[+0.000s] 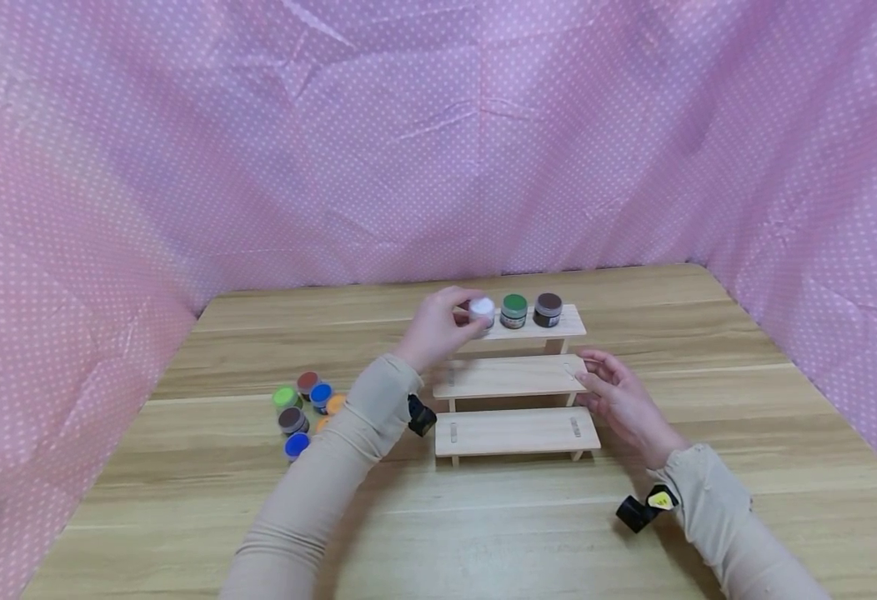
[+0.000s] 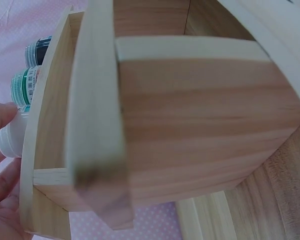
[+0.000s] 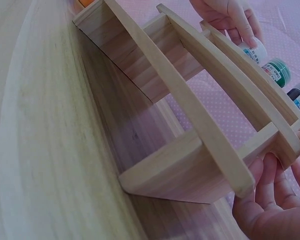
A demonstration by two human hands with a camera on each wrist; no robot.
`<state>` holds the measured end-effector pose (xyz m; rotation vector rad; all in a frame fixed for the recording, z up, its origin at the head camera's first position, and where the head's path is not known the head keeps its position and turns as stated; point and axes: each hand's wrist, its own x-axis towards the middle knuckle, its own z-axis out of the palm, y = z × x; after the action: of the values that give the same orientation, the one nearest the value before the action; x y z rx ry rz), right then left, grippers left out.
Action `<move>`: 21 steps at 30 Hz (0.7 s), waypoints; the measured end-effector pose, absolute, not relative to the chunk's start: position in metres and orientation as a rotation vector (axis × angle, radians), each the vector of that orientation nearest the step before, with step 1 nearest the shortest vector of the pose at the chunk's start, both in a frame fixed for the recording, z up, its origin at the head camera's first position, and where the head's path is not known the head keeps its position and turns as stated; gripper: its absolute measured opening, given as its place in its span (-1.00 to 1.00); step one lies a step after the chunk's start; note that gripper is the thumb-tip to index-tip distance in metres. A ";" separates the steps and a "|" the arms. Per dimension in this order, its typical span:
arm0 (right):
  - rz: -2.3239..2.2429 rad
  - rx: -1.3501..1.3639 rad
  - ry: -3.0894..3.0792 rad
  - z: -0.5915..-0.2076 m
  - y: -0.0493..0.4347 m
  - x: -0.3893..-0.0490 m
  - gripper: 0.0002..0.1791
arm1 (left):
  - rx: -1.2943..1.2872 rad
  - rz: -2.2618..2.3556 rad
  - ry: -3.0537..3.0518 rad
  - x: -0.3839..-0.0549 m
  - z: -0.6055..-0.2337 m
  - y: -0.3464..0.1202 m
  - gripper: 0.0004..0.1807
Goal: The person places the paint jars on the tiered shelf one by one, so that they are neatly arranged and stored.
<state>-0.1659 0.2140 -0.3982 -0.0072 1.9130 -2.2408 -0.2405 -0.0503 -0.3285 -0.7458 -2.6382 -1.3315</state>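
Note:
A three-tier wooden stand (image 1: 513, 432) is on the table. My left hand (image 1: 438, 327) pinches a small white-lidded paint jar (image 1: 482, 312) at the left end of the top tier; the jar's base is right at the board in the left wrist view. Beside it on that tier stand a green-lidded paint jar (image 1: 514, 310) and a dark brown-lidded one (image 1: 548, 309). My right hand (image 1: 622, 404) grips the right end of the middle tier (image 1: 509, 377), thumb above and fingers beneath, as the right wrist view (image 3: 275, 200) shows.
To the left of the stand, several paint jars cluster on the wooden table (image 1: 513, 533), among them a light green one (image 1: 286, 397), a red-brown one (image 1: 308, 382) and a blue one (image 1: 297, 445). My left forearm partly covers the orange ones (image 1: 336, 404). Pink dotted cloth (image 1: 438, 150) hangs behind.

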 end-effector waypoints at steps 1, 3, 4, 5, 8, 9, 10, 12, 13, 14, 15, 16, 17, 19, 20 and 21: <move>-2.242 -0.010 1.913 -0.398 0.214 -0.166 -0.62 | -0.747 -1.329 -2.640 -0.241 -0.329 -0.050 -0.60; -2.243 -0.016 1.913 -0.398 0.214 -0.166 -0.61 | -0.747 -1.329 -2.643 -0.241 -0.329 -0.050 -0.60; -2.243 -0.022 1.913 -0.398 0.214 -0.166 -0.62 | -0.746 -1.328 -2.645 -0.241 -0.329 -0.050 -0.60; -2.245 -0.030 1.913 -0.398 0.214 -0.165 -0.62 | -0.743 -1.328 -2.648 -0.241 -0.329 -0.050 -0.60; -2.260 -0.060 1.906 -0.399 0.214 -0.165 -0.69 | -0.729 -1.342 -2.668 -0.241 -0.328 -0.050 -0.59; -2.267 -0.067 1.902 -0.399 0.214 -0.165 -0.71 | -0.723 -1.348 -2.677 -0.241 -0.328 -0.050 -0.58; -2.271 -0.076 1.903 -0.399 0.214 -0.165 -0.72 | -0.722 -1.356 -2.681 -0.242 -0.327 -0.050 -0.57; -2.274 -0.084 1.903 -0.400 0.214 -0.165 -0.74 | -0.720 -1.366 -2.694 -0.242 -0.325 -0.051 -0.56; -2.273 -0.084 1.904 -0.400 0.213 -0.165 -0.74 | -0.720 -1.370 -2.700 -0.242 -0.324 -0.052 -0.55; -2.275 -0.076 1.904 -0.400 0.213 -0.165 -0.75 | -0.722 -1.374 -2.703 -0.242 -0.323 -0.052 -0.55; -2.271 -0.069 1.905 -0.400 0.213 -0.166 -0.75 | -0.727 -1.377 -2.702 -0.242 -0.322 -0.053 -0.54; -2.268 -0.062 1.907 -0.400 0.213 -0.166 -0.74 | -0.732 -1.380 -2.700 -0.242 -0.321 -0.054 -0.54; -2.263 -0.060 1.906 -0.400 0.213 -0.166 -0.74 | -0.732 -1.379 -2.700 -0.242 -0.321 -0.055 -0.53; -2.262 -0.036 1.906 -0.400 0.213 -0.166 -0.74 | -0.728 -1.369 -2.692 -0.242 -0.319 -0.057 -0.53; -2.262 -0.027 1.908 -0.400 0.213 -0.166 -0.73 | -0.725 -1.366 -2.682 -0.242 -0.319 -0.059 -0.53; -2.260 -0.018 1.906 -0.400 0.213 -0.166 -0.73 | -0.722 -1.358 -2.672 -0.242 -0.318 -0.060 -0.54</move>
<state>-0.1659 0.2131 -0.3996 -0.0184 1.9064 -2.2603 -0.2417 -0.0600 -0.3183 -0.7216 -2.6718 -1.3581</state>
